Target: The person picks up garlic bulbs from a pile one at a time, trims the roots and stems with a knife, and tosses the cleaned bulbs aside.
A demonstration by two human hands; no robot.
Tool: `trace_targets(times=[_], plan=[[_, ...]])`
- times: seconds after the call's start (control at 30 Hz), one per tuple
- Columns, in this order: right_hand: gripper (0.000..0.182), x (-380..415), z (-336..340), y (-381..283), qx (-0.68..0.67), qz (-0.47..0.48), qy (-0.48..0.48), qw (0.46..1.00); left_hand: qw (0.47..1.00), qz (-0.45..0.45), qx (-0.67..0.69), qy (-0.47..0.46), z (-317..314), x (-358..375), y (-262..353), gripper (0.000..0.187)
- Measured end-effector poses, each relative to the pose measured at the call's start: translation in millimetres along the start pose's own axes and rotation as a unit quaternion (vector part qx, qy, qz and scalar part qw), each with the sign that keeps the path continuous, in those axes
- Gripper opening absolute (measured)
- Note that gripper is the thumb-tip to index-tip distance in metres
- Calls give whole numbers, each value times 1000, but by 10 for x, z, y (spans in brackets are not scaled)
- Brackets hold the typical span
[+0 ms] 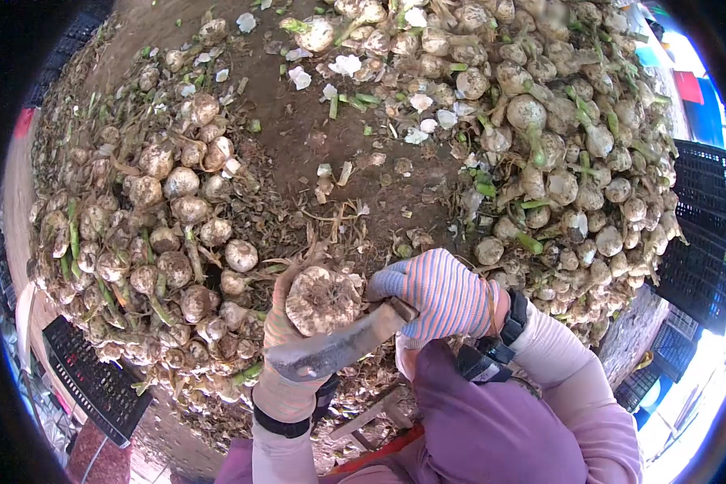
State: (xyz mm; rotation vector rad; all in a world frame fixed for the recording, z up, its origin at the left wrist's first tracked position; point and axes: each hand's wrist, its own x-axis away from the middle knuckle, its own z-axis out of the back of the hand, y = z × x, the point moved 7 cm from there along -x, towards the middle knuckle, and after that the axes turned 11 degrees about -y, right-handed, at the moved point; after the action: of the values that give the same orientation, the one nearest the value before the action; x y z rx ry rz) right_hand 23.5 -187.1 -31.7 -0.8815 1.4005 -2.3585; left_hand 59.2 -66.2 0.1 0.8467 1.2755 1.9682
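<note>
My left hand (290, 323), in a striped glove, holds a large dirty garlic bulb (324, 301) with its root side up. My right hand (440, 294), also gloved, is closed round the handle of a curved knife (331, 348). The blade reaches left across my left palm, just below the bulb, and part of that glove is hidden behind it. Whether the blade touches the bulb, I cannot tell.
A heap of garlic bulbs (181, 210) covers the left side, and a larger heap (561, 189) the right. Cut stems and white peelings (345, 64) lie between them. Black crates stand at the lower left (97, 383) and far right (702, 234).
</note>
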Motion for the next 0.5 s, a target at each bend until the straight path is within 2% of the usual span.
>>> trace_targets(times=[0.03, 0.07, 0.1, 0.13, 0.17, 0.2, 0.23, 0.27, 0.3, 0.33, 0.37, 0.4, 0.5], plan=[[33, 1, 2, 3, -2, 2, -5, 1000, 965, 70, 249, 40, -3, 17, -116, 61], [33, -2, -6, 14, -3, 0, -5, 1000, 863, 136, 481, 78, -87, 60, -243, 59], [34, -12, -34, 31, 2, -3, -12, 1000, 862, 137, 482, 76, -90, 75, -302, 59], [35, -18, -59, 45, 8, -7, -20, 1000, 945, 133, 296, 37, -48, 80, -351, 56], [34, -14, -43, 38, -17, 6, -4, 1000, 988, 123, 97, -3, -39, 69, -339, 54], [34, -16, -56, 57, -17, 5, -4, 1000, 988, 123, 98, -3, -42, 47, -302, 54], [34, -18, -83, 92, -24, -1, -10, 1000, 898, 205, 385, 50, -107, 80, -409, 56], [33, -17, -96, 116, -30, -6, -16, 999, 719, 267, 634, 98, -270, 138, -465, 58], [31, -11, -84, 118, -23, -9, -17, 1000, 718, 267, 635, 97, -278, 198, -512, 58], [31, -12, -102, 162, -22, -11, -17, 1000, 847, 247, 469, 40, -206, 260, -553, 59], [31, -13, -118, 222, -14, 3, 6, 1000, 935, 215, 280, -20, -174, 274, -528, 60], [31, -9, -134, 261, -6, 17, 30, 999, 935, 216, 282, -21, -189, 273, -506, 60], [32, -17, -186, 393, 34, -3, 21, 999, 939, 197, 280, -39, -231, 227, -339, 54]])
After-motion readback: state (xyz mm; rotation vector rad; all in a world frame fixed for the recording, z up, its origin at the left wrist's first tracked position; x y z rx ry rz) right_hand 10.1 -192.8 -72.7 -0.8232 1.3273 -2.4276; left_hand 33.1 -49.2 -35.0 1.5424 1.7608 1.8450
